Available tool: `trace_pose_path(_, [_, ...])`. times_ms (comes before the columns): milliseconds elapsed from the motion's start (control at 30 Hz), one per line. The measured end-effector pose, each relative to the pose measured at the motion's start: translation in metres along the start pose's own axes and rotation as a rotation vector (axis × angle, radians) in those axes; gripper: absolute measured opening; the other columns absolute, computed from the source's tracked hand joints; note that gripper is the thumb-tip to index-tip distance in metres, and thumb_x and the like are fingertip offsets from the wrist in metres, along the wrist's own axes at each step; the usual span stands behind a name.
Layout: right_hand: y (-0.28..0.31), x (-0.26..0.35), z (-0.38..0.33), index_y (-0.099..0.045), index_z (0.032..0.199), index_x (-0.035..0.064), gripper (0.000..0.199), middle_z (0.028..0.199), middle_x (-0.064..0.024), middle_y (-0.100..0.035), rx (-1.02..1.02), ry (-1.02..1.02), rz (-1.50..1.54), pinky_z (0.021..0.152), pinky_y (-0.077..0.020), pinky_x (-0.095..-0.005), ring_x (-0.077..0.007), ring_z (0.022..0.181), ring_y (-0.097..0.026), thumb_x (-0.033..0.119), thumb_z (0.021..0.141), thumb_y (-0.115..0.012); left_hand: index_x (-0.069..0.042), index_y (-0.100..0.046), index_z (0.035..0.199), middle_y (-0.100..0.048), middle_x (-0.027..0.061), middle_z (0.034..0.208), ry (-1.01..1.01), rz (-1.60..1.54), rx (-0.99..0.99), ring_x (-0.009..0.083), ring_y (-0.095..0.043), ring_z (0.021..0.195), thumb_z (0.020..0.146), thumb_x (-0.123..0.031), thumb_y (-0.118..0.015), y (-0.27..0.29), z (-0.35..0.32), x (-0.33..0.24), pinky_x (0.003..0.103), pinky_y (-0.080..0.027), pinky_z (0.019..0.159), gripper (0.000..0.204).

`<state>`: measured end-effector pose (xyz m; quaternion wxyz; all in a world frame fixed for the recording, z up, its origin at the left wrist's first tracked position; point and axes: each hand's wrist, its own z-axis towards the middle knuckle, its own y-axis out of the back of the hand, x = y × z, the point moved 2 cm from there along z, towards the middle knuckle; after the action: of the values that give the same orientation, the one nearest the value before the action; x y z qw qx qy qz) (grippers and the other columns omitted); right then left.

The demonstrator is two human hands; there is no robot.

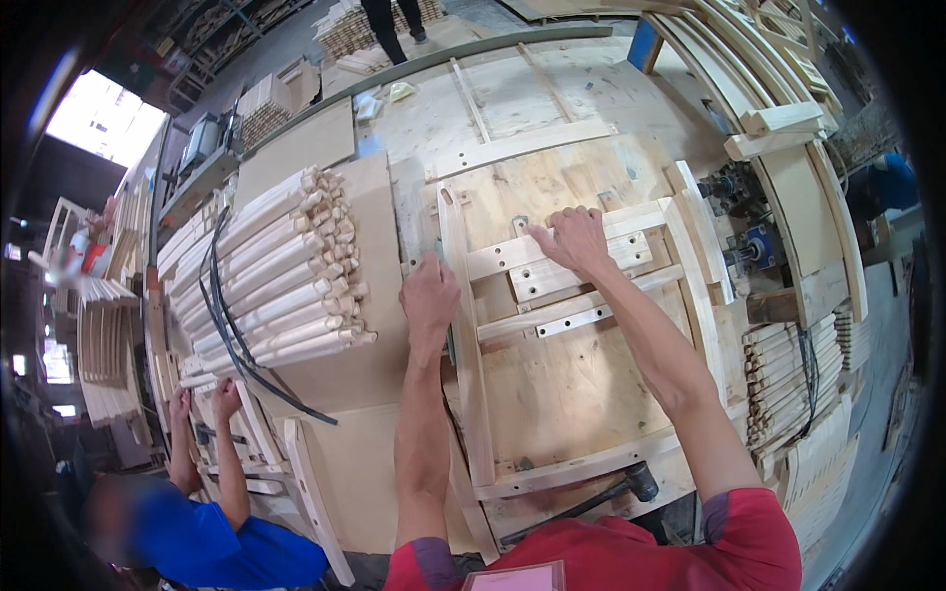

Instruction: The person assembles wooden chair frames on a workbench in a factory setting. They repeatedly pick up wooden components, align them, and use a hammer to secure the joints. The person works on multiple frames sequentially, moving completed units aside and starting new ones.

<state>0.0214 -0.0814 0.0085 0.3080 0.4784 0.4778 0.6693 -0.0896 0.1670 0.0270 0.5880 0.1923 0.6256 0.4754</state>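
Wooden frame half assembled on desk; left hand grips side rail, right hand presses crosspiece at twelve o'clock.

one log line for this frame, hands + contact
left hand: gripping left rail of wooden frame | right hand: flat on upper slat | co-worker: at bundled wooden pieces
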Motion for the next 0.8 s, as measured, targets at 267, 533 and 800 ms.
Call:
trace_pose_path(267, [0.001, -0.001, 0.010, -0.079, 0.087, 0.0013, 0.069, 0.091, -0.0214, -0.074, 0.107, -0.134, -0.087, 0.091, -0.0398, -0.0495, -0.0353, 0.093, -0.067, 0.060, 0.100, -0.044, -0.005, -0.058, 0.090, -0.066, 0.0260, 0.074, 0.032, 0.139, 0.184, 0.0484, -0.066, 0.073, 0.093, -0.021, -0.058, 0.030, -0.073, -0.001, 0.061, -0.049, 0.067, 0.017])
trace_pose_path(533, [-0.001, -0.004, 0.007, -0.079, 0.090, 0.0033, 0.072, 0.096, -0.0179, -0.074, 0.099, -0.051, -0.049, 0.093, -0.0397, -0.0483, -0.0325, 0.099, -0.066, 0.069, 0.094, -0.048, -0.007, -0.058, 0.089, -0.067, 0.0230, 0.074, 0.026, 0.177, 0.088, 0.0476, -0.065, 0.072, 0.092, -0.025, -0.061, 0.029, -0.079, -0.002, 0.060, -0.049, 0.064, 0.019])
trace_pose_path(800, [0.001, -0.013, 0.006, -0.078, 0.092, 0.0035, 0.077, 0.092, -0.0165, -0.073, 0.183, -0.009, -0.005, 0.096, -0.0394, -0.0461, -0.0318, 0.102, -0.064, 0.078, 0.077, -0.064, -0.006, -0.060, 0.091, -0.066, 0.0242, 0.073, 0.021, 0.133, 0.082, 0.0483, -0.066, 0.070, 0.093, -0.025, -0.061, 0.024, -0.079, 0.001, 0.060, -0.049, 0.064, 0.019])
